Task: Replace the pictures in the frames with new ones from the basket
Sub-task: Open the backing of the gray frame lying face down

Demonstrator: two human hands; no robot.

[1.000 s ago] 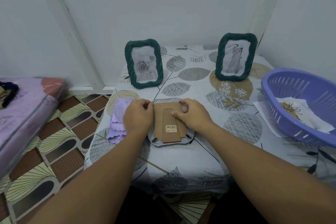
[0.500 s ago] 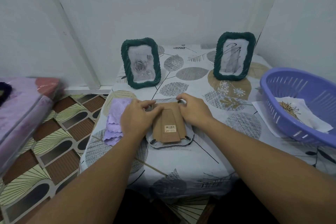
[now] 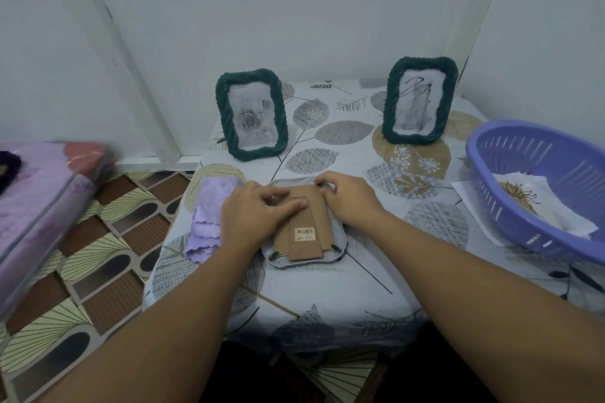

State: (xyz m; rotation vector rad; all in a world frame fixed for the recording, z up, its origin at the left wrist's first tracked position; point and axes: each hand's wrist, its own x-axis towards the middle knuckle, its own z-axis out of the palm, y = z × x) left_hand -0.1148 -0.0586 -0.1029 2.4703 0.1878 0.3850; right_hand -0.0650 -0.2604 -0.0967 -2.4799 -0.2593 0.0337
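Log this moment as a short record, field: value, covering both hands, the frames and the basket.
left hand: fingers rest on the brown backing
right hand: fingers curled at the backing's top edge
face-down frame: lies on the table
standing frames: rose frame, right frame, both upright
basket: holds a printed sheet
cloth: beside left hand

I am in a home: a small surface (image 3: 376, 288) under a leaf-print cloth, patterned floor tiles (image 3: 98, 258), a covered mattress (image 3: 36, 206), plain white walls (image 3: 294, 10).
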